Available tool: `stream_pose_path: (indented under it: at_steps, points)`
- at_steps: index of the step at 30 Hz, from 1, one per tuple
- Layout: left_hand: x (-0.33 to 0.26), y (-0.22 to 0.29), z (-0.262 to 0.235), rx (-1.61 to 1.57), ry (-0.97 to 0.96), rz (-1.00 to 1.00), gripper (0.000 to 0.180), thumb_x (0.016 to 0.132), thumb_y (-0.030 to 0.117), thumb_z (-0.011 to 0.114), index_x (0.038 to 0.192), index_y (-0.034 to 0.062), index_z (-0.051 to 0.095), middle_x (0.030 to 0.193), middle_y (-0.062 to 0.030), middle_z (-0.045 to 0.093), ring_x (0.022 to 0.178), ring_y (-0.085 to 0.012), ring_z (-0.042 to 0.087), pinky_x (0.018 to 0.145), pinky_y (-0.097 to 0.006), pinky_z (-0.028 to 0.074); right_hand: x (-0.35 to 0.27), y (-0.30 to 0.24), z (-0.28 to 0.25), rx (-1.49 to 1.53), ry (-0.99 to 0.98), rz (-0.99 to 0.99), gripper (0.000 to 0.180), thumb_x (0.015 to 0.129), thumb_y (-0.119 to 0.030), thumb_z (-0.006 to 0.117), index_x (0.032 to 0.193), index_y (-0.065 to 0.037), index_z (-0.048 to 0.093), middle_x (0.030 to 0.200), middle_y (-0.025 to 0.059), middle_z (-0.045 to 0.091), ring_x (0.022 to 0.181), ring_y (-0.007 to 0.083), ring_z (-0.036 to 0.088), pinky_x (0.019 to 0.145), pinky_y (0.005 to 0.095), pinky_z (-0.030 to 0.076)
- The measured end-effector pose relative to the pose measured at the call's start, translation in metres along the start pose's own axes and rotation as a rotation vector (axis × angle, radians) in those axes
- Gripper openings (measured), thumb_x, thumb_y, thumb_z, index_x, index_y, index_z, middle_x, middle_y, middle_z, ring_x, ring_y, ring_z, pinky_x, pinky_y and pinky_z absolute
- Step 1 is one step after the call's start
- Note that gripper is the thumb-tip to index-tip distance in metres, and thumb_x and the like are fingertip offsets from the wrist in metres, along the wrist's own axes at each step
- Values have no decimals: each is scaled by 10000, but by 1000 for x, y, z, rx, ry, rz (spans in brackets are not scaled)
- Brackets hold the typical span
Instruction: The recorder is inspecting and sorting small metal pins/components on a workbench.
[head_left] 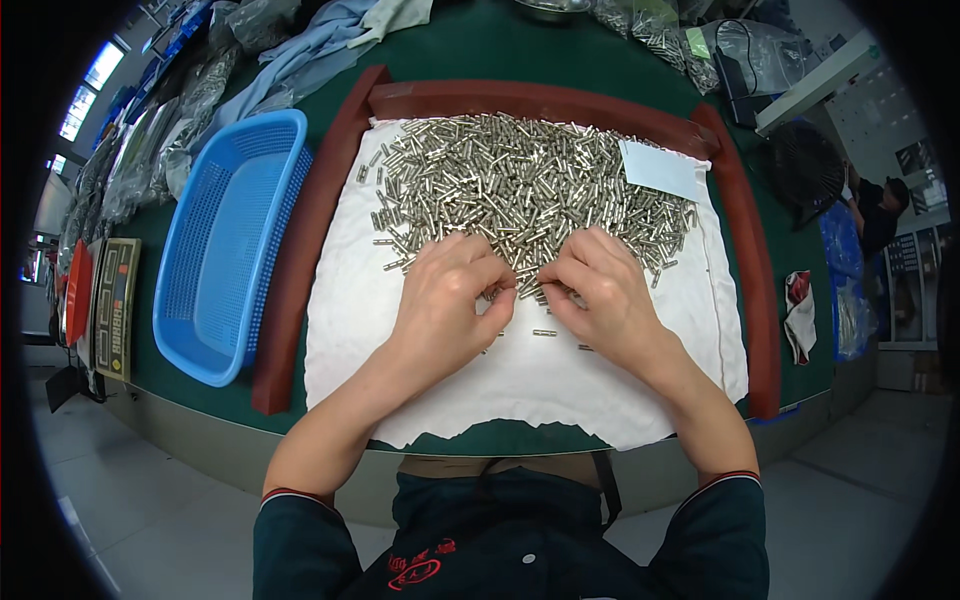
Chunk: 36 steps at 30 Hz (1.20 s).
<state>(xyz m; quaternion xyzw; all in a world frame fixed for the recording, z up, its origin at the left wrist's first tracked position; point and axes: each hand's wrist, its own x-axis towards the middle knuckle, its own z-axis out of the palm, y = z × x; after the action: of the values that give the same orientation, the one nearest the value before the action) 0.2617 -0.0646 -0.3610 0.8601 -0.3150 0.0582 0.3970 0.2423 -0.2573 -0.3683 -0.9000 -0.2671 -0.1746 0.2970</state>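
Left hand [450, 285] and right hand [606, 290], angled in from seven and five o'clock, curl at six o'clock of the metal pins [530, 185]; whether either grips any, I cannot tell.

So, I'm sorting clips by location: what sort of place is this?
Probably a factory workshop: a heap of small metal pieces inside a red-brown frame, and plastic bags on the green table.

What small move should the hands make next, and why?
Perhaps the right hand could draw one piece from the near edge of the pile of small metal pieces toward the bare part of the white cloth: both it and the left hand are at that edge, and a few loose pieces lie apart on the cloth.
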Motion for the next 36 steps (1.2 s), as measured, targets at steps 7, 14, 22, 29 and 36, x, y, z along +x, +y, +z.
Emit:
stream_pose_path:
  at_steps: [7, 14, 22, 29, 36]
  points:
    - [-1, -5, 6, 109, 4, -4, 44, 676, 47, 657, 699, 44, 620, 715, -56, 546, 734, -235, 530, 672, -366, 367, 2, 1, 4, 1, 10, 31, 62, 677, -15, 656, 721, -27, 614, 758, 65, 523, 775, 245, 519, 685, 361, 420]
    - [3, -10, 16, 194, 20, 39, 75, 665, 49, 654, 725, 44, 610, 771, -73, 540, 784, -247, 517, 698, -374, 352, 8, -3, 10, -17, -35, 51, 100, 656, -49, 676, 744, -27, 636, 761, 76, 529, 767, 253, 519, 671, 365, 422]
    - [5, -12, 15, 77, 89, 133, 128, 647, 6, 657, 740, 50, 579, 712, -47, 538, 687, -220, 521, 634, -343, 373, 3, -2, 6, 107, 36, 95, 100, 685, -37, 654, 761, -21, 591, 774, 79, 553, 757, 250, 538, 675, 358, 438]
    - [1, -5, 14, -576, 31, -291, 78, 747, -12, 663, 819, -16, 635, 814, -43, 639, 723, -74, 596, 646, -209, 486, 5, -12, -8, 577, 85, 400, 110, 739, -5, 656, 846, 13, 637, 751, 46, 628, 669, 109, 596, 606, 235, 487]
    - [3, -3, 13, -966, 3, -483, 147, 790, -11, 667, 933, -18, 636, 855, -36, 639, 748, -63, 594, 670, -187, 491, 4, -14, -7, 754, 81, 530, 87, 764, -13, 645, 846, 14, 648, 765, 28, 653, 691, 70, 579, 644, 211, 482]
